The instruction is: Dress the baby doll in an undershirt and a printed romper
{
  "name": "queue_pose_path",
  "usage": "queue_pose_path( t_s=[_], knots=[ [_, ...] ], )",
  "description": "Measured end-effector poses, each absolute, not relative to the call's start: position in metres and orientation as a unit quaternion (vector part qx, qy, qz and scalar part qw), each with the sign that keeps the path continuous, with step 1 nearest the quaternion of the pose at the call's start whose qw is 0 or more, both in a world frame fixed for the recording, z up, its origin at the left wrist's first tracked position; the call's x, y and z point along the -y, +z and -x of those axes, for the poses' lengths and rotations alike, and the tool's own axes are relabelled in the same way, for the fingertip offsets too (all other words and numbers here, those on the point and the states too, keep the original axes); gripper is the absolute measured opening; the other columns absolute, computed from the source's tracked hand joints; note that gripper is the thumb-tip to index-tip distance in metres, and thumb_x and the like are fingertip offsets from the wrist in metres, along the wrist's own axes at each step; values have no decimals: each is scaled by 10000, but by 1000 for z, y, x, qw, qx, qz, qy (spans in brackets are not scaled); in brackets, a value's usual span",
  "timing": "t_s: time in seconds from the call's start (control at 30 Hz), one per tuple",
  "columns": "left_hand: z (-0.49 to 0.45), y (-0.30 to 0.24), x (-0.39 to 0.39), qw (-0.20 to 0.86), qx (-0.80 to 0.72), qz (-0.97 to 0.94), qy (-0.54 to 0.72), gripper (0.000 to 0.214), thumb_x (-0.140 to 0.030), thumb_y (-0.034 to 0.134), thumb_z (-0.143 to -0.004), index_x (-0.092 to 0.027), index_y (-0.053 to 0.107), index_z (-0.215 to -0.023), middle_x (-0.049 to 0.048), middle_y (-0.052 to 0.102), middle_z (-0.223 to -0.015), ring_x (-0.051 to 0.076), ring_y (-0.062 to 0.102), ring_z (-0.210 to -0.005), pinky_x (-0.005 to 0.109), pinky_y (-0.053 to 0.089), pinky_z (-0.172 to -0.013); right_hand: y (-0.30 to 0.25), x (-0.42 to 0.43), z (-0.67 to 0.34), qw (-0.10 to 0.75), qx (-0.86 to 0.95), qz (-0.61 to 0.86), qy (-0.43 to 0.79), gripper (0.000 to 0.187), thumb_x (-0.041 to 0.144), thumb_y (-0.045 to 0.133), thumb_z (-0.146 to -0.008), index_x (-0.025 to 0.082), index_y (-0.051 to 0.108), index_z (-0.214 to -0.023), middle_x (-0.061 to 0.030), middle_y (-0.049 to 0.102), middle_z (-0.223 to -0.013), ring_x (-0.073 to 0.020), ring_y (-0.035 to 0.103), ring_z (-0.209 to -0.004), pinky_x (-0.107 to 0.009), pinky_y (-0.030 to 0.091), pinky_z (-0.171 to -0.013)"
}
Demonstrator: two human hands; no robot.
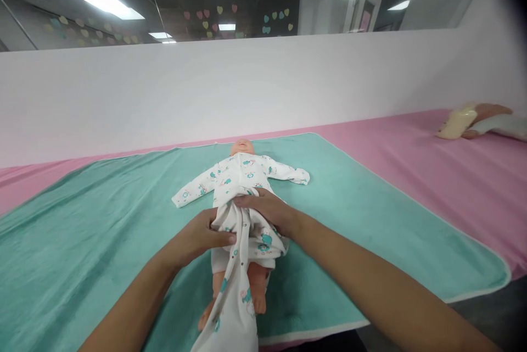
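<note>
A baby doll (242, 146) lies on its back on a teal blanket (333, 264), head away from me. It wears a white printed sleepsuit (241, 168), arms spread in the sleeves. The lower part of the suit is bunched at the waist, and one leg piece trails toward me between the doll's bare legs (257, 283). My left hand (208, 234) pinches the snap-lined edge of this cloth, thumb on top. On the other side, my right hand (267, 209) grips the bunched cloth near the belly; some of its fingers are hidden in the folds.
Beneath the blanket is a pink cover (411, 160). At the far right lies a cream-coloured object (457, 122) beside skin-toned and pale shapes I cannot make out. A white wall (197, 94) with glass above it stands behind. The blanket's near edge is close to me.
</note>
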State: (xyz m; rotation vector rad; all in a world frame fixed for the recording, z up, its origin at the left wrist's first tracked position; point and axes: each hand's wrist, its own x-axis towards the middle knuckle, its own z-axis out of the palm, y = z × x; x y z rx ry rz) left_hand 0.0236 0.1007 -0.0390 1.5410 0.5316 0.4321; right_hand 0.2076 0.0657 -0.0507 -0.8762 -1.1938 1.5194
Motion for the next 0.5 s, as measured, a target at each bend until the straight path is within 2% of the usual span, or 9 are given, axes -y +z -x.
queue_pose_path(
  t_s=[0.07,0.17,0.27,0.37,0.43,0.5],
  knots=[
    [-25,-37,-98,682,-235,-657,221,338,-232,681,-715,-169,618,-1041,67,657,-916,236,601,-853,312,454,-775,-52,-67,-206,478,497,376,620,374,496,651,-687,157,622,-844,1,585,-675,-104,513,-569,-223,407,-523],
    [-28,-40,-98,713,-232,-580,319,448,-300,645,-757,-174,541,-1174,100,651,-980,233,613,-832,291,465,-704,-49,-67,-208,458,518,373,618,425,507,669,-668,158,625,-907,-19,622,-763,-124,558,-651,-236,439,-585],
    [-30,-44,-99,731,-226,-542,347,437,-337,607,-790,-174,527,-1187,106,656,-958,216,626,-764,280,471,-657,-43,-64,-211,389,565,352,637,457,425,744,-603,170,624,-963,-36,640,-874,-162,597,-781,-277,475,-689],
    [-30,-45,-99,731,-225,-553,329,382,-344,571,-817,-182,543,-1162,91,666,-919,207,629,-734,280,475,-646,-37,-58,-214,300,609,359,641,461,335,798,-523,172,640,-925,-39,649,-893,-182,608,-823,-300,487,-726],
    [-28,-44,-99,724,-228,-578,301,379,-336,586,-806,-178,553,-1149,89,666,-915,215,628,-745,279,477,-633,-38,-56,-214,284,613,371,637,413,329,790,-535,169,649,-889,-41,654,-880,-188,612,-823,-301,488,-722],
    [-25,-43,-100,708,-232,-615,260,394,-312,629,-772,-174,568,-1136,89,662,-939,231,624,-786,285,480,-645,-40,-55,-213,312,595,378,637,365,369,750,-598,168,650,-885,-44,656,-870,-187,615,-808,-306,488,-712]
  ],
)
